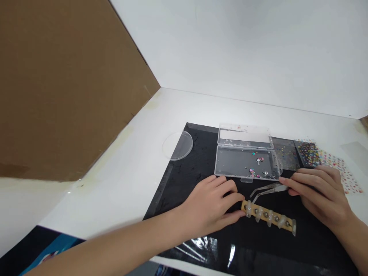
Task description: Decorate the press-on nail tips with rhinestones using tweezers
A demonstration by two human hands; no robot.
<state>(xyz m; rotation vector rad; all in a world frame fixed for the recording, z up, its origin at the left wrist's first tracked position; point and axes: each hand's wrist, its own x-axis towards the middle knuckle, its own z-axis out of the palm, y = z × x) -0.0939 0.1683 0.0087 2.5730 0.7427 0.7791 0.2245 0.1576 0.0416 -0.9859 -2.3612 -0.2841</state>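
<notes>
- My right hand (pixel 319 195) clenches the rear of the curved tweezers (pixel 267 190), their tips toward 9 o'clock, just above the strip.
- My left hand (pixel 208 207) pinches one end of the wooden strip of clear false nails (pixel 268 218), which lies on the black mat (pixel 184 180).
- At 12 o'clock from the tweezers sits the open clear plastic box (pixel 247 163), holding sequins (pixel 258 160).
- At 2 o'clock lie the nail sticker sheets (pixel 309 153).

**Wooden strip (pixel 276 220) and curved tweezers (pixel 267 190) held on black mat (pixel 184 180)**

Clear false nail tips (pixel 258 214) are mounted in a row along the strip, which is slanted from ten to four o'clock, its left end clasped by the left hand (pixel 208 207). The tweezers are placed just beyond, at twelve o'clock, one end pinched by the right hand (pixel 319 195), their arms spreading toward nine o'clock.
</notes>
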